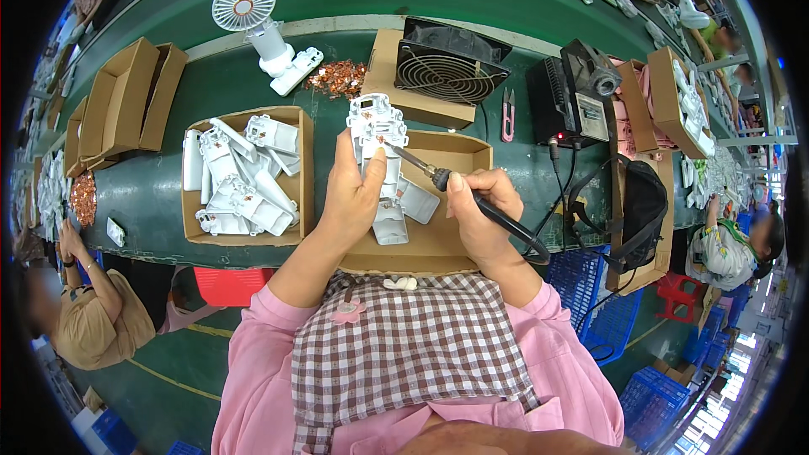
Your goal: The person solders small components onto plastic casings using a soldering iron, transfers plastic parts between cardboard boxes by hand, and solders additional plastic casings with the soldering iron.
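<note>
My left hand grips a white plastic housing with small copper-coloured parts set into it. In my right hand is a soldering iron, held like a pen, its black cord trailing off to the right. The iron's tip points at the housing beside my left thumb; whether it touches, I cannot tell. Both hands are over an open cardboard box, where a few white plastic pieces lie. A second cardboard box to the left is heaped with white housings.
Behind stand a white handheld fan, a pile of copper-coloured bits and a black cooling fan. Pink tweezers lie beside a black soldering station. A black bag hangs at the right; co-workers sit at both sides.
</note>
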`<state>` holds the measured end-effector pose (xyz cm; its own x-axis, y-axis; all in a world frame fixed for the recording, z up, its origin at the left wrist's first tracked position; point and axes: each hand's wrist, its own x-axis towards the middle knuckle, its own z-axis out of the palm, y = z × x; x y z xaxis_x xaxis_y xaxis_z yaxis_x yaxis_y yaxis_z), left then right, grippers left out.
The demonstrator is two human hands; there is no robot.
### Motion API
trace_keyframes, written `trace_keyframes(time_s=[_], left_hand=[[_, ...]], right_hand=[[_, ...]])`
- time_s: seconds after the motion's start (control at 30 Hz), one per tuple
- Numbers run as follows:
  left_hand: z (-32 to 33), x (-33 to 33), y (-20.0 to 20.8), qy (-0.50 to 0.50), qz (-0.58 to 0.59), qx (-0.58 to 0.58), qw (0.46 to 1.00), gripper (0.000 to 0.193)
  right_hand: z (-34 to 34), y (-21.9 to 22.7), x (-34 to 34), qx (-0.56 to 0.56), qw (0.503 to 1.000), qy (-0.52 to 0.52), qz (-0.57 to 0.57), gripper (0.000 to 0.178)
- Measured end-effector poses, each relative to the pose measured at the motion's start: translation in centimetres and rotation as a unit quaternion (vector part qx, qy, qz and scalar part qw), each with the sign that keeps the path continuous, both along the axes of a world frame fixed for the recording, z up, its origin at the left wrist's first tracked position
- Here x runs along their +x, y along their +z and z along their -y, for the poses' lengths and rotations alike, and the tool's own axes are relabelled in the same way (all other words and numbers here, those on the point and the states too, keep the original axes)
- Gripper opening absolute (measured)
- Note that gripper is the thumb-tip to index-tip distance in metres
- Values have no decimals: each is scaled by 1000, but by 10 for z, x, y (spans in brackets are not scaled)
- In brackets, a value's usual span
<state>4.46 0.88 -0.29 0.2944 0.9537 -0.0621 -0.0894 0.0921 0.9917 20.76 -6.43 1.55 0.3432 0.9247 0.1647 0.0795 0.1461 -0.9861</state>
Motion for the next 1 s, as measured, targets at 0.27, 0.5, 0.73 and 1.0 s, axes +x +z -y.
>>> trace_keyframes(time_s=[0.27, 0.5, 0.73, 1.0], left_hand=[[-3, -2, -13, 0, -46, 50, 998, 28], [-4, -4, -16, -6, -68, 57, 996, 32], [-3, -3, -10, -17, -50, 51, 997, 32], [-1, -3, -9, -16, -41, 34, 998, 33]], right_hand=[[0, 1, 1, 3, 999, 0, -37, 17], [-1, -1, 1, 6, 1000, 8, -9, 17], [-2, -1, -1, 5, 1000, 11, -20, 16], [0, 0, 0, 6, 1000, 10, 2, 15]])
